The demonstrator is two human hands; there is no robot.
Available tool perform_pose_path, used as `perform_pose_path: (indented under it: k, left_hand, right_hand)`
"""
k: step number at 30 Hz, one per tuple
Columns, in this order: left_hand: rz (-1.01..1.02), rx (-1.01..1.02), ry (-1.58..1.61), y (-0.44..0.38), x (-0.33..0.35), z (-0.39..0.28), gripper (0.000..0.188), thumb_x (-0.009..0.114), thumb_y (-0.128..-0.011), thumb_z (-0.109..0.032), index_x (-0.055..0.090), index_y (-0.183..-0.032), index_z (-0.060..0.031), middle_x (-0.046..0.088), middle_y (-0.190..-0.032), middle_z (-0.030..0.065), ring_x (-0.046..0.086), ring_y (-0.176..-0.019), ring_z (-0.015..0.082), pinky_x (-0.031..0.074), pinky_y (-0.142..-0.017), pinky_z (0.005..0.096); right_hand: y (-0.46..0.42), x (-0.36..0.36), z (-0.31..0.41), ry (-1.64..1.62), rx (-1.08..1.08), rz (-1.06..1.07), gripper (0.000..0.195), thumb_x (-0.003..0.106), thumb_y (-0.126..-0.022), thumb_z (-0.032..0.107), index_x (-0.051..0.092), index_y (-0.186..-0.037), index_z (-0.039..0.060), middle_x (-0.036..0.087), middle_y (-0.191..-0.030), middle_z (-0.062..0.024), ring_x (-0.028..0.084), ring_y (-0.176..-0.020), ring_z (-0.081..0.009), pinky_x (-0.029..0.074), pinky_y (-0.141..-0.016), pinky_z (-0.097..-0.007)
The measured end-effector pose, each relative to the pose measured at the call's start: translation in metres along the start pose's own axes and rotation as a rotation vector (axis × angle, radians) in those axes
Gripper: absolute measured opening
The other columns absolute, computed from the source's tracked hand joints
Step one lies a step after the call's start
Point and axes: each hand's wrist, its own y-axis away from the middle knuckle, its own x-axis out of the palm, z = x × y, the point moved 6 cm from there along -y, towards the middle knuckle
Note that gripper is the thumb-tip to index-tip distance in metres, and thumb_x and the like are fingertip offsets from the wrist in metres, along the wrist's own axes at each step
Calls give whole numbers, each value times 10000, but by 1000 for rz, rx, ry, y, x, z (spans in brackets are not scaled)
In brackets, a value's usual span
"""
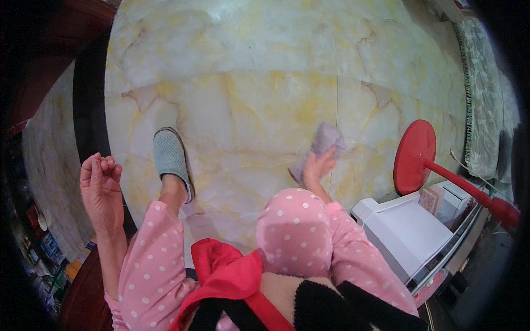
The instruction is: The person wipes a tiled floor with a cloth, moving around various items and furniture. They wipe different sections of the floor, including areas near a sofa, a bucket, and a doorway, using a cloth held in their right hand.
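A crumpled light purple cloth [328,140] lies against the marbled tile floor [248,111], right of the middle. My right hand [318,167], slightly blurred, rests on its near part with the fingers spread over it; part of the cloth sticks out to the left under the wrist. My left hand [101,182] is raised at the left, palm up, its fingertips curled in near the thumb, with no object visible in it. Between the hands are my foot in a pale green slipper [169,151] and my knee in pink polka-dot trousers [296,231].
At the right stands a red round-based stand [414,157] with a red pole, beside a white box-like appliance [408,238] and a cable. A fringed fabric cover [482,99] hangs at the far right. Packets and other goods [49,248] fill the lower left, near dark red furniture [83,289].
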Motion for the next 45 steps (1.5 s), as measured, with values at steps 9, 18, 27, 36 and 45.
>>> perform_pose_path:
  k: [9,18,27,36,45]
  left_hand:
    - [-44,6,-16,3,2,3,151,560,-953,-149,605,-1048,-41,613,-887,29,578,-886,126,485,-817,271]
    - [44,-81,-102,-6,34,35,126,584,-932,-112,610,-1020,-26,624,-869,37,566,-789,117,460,-741,261]
    - [617,-233,-802,-16,117,133,154,597,-918,-135,653,-998,-16,648,-882,59,602,-832,146,471,-756,276]
    - [802,609,-1200,-61,332,273,139,568,-851,-129,663,-938,-78,613,-897,114,543,-957,295,461,-805,393]
    - [925,1148,-1780,-74,346,325,453,557,-863,-326,529,-1276,-141,508,-1204,49,431,-1177,233,351,-976,416]
  right_hand:
    - [-84,8,144,-1327,103,403,661,440,-791,32,298,-1437,18,430,-1370,-171,431,-1244,-290,329,-1054,-365]
    - [-117,11,28,-868,-22,350,675,416,-776,31,306,-1441,5,400,-1413,-186,423,-1262,-277,313,-1057,-329]
    - [-140,-17,33,-813,-173,312,713,484,-768,105,301,-1456,61,420,-1309,-204,393,-1219,-341,290,-1061,-369]
    - [-129,-24,33,-345,-540,-44,679,537,-785,217,352,-1421,70,434,-1224,-248,414,-1153,-399,308,-1035,-429]
    - [-128,-26,28,-357,-494,-52,659,566,-779,213,385,-1402,99,445,-1221,-239,430,-1131,-412,341,-1001,-456]
